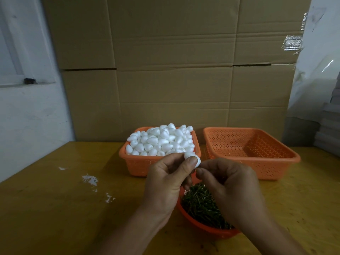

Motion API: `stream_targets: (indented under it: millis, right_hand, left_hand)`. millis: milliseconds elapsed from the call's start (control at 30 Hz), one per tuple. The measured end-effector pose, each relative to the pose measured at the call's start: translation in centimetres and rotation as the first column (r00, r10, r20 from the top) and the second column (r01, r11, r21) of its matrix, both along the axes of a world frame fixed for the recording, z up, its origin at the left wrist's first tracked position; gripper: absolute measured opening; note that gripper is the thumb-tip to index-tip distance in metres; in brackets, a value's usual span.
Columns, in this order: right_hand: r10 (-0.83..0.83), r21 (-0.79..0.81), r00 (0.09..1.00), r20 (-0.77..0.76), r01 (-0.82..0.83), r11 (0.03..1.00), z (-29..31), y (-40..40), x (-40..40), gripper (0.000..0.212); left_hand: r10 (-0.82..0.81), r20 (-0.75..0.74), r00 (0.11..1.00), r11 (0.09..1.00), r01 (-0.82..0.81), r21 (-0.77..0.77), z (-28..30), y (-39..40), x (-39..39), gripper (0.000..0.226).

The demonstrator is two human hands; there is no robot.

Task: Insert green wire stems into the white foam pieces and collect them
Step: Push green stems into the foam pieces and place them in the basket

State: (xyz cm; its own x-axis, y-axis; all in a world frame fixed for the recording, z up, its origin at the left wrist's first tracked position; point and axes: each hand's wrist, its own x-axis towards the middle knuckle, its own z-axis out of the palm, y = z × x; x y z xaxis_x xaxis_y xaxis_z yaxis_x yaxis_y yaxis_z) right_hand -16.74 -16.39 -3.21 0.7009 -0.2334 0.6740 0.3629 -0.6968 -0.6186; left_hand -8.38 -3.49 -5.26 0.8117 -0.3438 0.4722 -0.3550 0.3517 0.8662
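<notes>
A wall of cardboard boxes (174, 70) closes off the far side of the wooden table (55, 208), leaving a shallow working strip. Three orange baskets sit within easy reach. The far-right basket (287, 162) shows only its bare perforated floor — most likely the place for finished pieces. Left of it, the far-left basket (132, 162) is heaped with white foam pieces (161, 140). Nearest the person, a round basket (202, 230) holds a pile of green wire stems (200, 205), directly under the hands, so a stem is a short dip away.

The left hand (165, 181) holds one foam piece (193, 159) above the round basket, pinched between thumb and fingertips, with its right end turned toward the other hand — a pose that suits pushing a stem in. The right hand (226, 183) has its fingers curled, thumb and forefinger closed just beside the foam; a stem between them is likely, but I cannot tell. White crumbs (90, 179) lie on the table to the left.
</notes>
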Motion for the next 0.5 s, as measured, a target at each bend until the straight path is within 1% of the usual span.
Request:
stream_targets:
  millis: [67,167,267,333,400,500]
  right_hand:
    - [-0.004,-0.006,1.000,0.003,0.004,1.000,-0.06,-0.01,0.05,0.019]
    - [-0.012,-0.003,1.000,0.011,0.012,1.000,-0.11,0.15,0.12,0.025]
    - [-0.025,0.011,1.000,0.004,0.025,1.000,-0.27,0.28,0.17,0.027]
    - [-0.022,0.013,1.000,0.001,0.022,1.000,-0.28,0.39,0.14,0.027]
    - [-0.016,0.017,1.000,-0.001,0.016,1.000,-0.29,0.45,0.12,0.026]
    - [-0.001,0.049,0.999,-0.032,0.002,0.999,-0.44,0.42,0.21,0.018]
  left_hand:
    - [0.025,0.035,0.999,1.000,-0.025,0.014,0.03,0.05,0.00,0.033]
    - [0.059,0.110,0.992,0.997,-0.065,0.044,0.21,0.29,-0.04,0.029]
    - [0.049,0.197,0.979,0.996,-0.061,0.059,0.43,0.51,-0.18,0.013]
    - [0.039,0.215,0.976,0.996,-0.054,0.064,0.55,0.63,-0.20,0.007]
    - [0.034,0.215,0.976,0.996,-0.051,0.073,0.63,0.74,-0.16,0.007]
    - [0.010,0.201,0.979,0.997,-0.025,0.075,0.74,0.89,-0.07,0.010]
